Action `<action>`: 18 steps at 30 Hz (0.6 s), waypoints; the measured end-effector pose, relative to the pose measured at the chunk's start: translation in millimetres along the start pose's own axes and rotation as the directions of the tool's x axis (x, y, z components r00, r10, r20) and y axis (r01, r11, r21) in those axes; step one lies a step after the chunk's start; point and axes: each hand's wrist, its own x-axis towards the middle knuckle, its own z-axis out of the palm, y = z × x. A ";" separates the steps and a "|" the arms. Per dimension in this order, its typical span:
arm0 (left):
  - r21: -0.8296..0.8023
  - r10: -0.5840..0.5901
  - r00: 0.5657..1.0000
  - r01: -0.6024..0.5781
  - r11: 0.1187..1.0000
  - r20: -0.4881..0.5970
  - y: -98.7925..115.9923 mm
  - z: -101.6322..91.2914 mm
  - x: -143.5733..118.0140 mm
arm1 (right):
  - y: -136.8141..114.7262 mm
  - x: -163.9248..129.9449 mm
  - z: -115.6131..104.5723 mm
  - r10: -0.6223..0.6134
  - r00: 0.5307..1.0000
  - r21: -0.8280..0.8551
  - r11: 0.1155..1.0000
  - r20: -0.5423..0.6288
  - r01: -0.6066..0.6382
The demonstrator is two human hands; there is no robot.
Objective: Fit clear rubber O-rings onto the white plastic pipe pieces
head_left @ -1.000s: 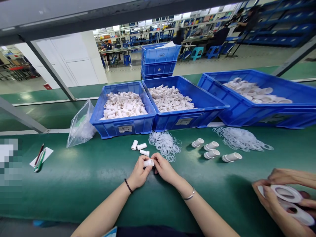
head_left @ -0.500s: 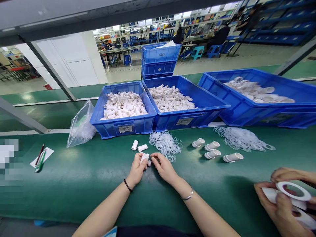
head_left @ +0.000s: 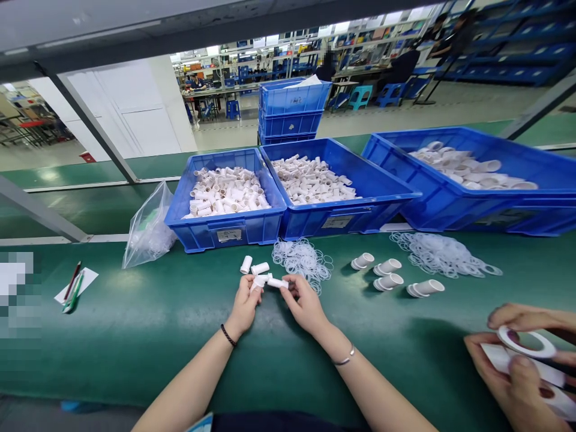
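A pale floor [head_left: 225,135] is bordered at left by a white panelled wall [head_left: 135,120], and the space is crossed overhead by a broad grey metal beam [head_left: 202,33]. Farther back, a turquoise plastic stool [head_left: 360,90] and a blue plastic stool [head_left: 390,89] are placed left of tall blue shelving [head_left: 517,75].

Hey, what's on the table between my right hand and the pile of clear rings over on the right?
In the head view, four white tubes are between your right hand and that ring pile.
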 end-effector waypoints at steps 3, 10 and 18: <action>0.260 0.060 0.994 -0.083 0.962 0.094 2.8 -0.9 -3.1 | 0.2 2.3 -5.1 -0.045 0.996 0.029 0.998 -0.078 0.048; 0.392 0.094 0.984 -0.146 0.908 0.149 5.2 5.0 -6.6 | -8.1 2.6 -9.7 -0.303 0.945 -0.060 0.948 0.124 0.312; 0.261 0.121 0.984 -0.152 0.953 0.133 -1.4 9.0 -1.0 | 15.7 25.0 -30.7 -0.189 0.962 -0.398 0.912 -0.196 0.098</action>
